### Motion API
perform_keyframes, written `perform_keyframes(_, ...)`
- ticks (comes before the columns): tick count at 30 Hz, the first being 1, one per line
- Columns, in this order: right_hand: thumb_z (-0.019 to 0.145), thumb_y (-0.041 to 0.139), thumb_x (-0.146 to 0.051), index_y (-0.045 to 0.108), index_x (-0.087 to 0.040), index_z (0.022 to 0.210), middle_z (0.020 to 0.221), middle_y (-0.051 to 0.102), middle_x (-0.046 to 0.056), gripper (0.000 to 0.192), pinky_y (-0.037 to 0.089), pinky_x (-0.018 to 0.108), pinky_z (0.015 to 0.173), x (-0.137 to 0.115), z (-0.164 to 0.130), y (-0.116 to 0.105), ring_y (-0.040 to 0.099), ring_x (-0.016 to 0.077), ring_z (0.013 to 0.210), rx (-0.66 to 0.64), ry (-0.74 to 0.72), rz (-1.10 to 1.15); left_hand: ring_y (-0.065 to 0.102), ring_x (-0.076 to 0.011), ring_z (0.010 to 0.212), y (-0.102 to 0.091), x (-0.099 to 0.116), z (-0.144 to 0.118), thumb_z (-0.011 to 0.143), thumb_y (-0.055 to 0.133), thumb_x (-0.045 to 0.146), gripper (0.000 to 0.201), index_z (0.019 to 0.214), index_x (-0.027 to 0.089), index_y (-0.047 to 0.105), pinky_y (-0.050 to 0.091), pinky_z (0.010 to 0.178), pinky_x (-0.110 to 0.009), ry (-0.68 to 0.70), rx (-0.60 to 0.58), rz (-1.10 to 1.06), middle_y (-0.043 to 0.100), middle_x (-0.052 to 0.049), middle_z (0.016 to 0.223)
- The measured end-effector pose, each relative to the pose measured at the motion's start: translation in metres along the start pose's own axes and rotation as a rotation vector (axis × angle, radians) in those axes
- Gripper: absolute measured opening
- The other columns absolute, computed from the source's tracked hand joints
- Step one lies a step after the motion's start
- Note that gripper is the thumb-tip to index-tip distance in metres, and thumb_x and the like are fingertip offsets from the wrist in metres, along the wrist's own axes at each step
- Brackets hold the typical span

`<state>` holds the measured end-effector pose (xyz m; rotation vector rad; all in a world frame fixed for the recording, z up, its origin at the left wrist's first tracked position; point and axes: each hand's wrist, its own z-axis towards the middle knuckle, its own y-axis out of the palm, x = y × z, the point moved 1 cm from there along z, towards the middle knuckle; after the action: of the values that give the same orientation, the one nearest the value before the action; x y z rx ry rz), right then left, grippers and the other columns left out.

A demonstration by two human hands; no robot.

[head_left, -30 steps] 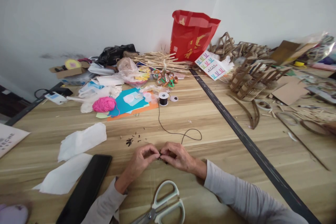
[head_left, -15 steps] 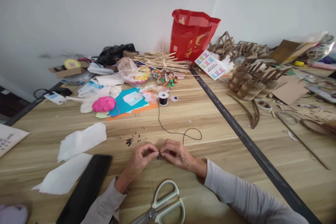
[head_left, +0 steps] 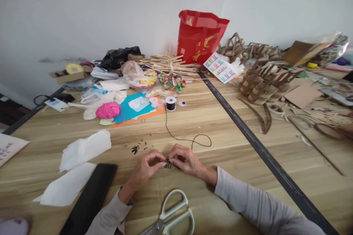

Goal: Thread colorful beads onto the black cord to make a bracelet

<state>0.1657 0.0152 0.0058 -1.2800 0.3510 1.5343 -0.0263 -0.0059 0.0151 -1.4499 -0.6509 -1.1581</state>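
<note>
Between my fingertips hangs a small dark piece [head_left: 168,164] of knotted cord or beads, too small to make out exactly. My left hand [head_left: 147,165] pinches its left side with thumb and forefinger. From the right, my right hand [head_left: 185,159] pinches at its top edge. A thin black cord [head_left: 179,138] runs from a white spool [head_left: 171,104] of black cord, loops on the table and reaches my right hand. Short black cord snippets [head_left: 135,149] lie beyond my left hand. White-handled scissors [head_left: 174,213] rest on the table in front of me.
White paper sheets [head_left: 85,149] and a long black case [head_left: 89,198] lie at the left. Pink yarn [head_left: 108,110] sits by blue paper [head_left: 127,112]. A red bag [head_left: 202,38] stands at the back; small woven baskets [head_left: 260,90] are at the right.
More of the small dark piece shows between my fingers now. Both hands keep their pinch nearly in place; the view has shifted slightly.
</note>
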Motion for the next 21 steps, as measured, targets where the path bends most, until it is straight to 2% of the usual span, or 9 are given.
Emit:
perform_keyframes(5, 0.083, 0.062, -0.034, 0.063, -0.014, 0.079, 0.071, 0.058, 0.002, 0.02, 0.039, 0.019, 0.051, 0.0, 0.002, -0.001, 0.051, 0.0098, 0.06, 0.069, 0.124, 0.116, 0.056, -0.0173, 0.071, -0.002, 0.006, 0.001, 0.075, 0.065, 0.014, 0.006, 0.07, 0.017, 0.069, 0.043, 0.07, -0.029, 0.178, -0.071, 0.214, 0.062, -0.003, 0.068)
perform_keyframes(10, 0.08, 0.063, -0.039, 0.061, -0.013, 0.076, 0.068, 0.057, 0.001, 0.027, 0.036, 0.018, 0.048, 0.004, 0.003, -0.001, 0.047, 0.0076, 0.054, 0.11, 0.215, 0.231, 0.054, -0.0183, 0.074, 0.001, 0.011, 0.0, 0.08, 0.06, 0.014, 0.013, 0.074, 0.018, 0.07, 0.042, 0.072, -0.032, 0.288, -0.136, 0.401, 0.063, -0.004, 0.07)
perform_keyframes(21, 0.081, 0.061, -0.04, 0.057, -0.013, 0.078, 0.062, 0.048, -0.003, 0.028, 0.032, 0.016, 0.045, 0.006, 0.004, -0.002, 0.04, 0.0057, 0.051, 0.085, 0.245, 0.34, 0.052, -0.0204, 0.079, 0.006, 0.009, -0.002, 0.082, 0.059, 0.015, 0.012, 0.078, 0.019, 0.07, 0.042, 0.074, -0.032, 0.314, -0.155, 0.492, 0.063, -0.005, 0.075)
